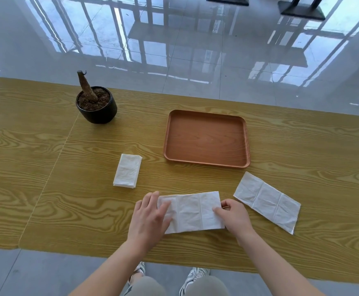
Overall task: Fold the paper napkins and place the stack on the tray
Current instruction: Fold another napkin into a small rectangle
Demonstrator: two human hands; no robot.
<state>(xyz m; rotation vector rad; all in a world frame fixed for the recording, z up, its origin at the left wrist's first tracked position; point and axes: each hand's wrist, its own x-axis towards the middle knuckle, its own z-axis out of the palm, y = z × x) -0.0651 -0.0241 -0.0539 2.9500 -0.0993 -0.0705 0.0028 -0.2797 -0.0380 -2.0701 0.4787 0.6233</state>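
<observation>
On surface, left hand (pixel 147 218) flat, right hand (pixel 234 216) pinching limp, tearable napkin (pixel 192 211) edge; fold from corners.

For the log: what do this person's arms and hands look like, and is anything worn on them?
Both forearms are bare as far as the view shows: no sleeves visible. The left hand and right hand carry no gloves, and no rings, watch or bracelets can be seen. Fingernails look short and unpainted. Lower in view are light grey shorts or trousers and white strapped sandals.
</observation>
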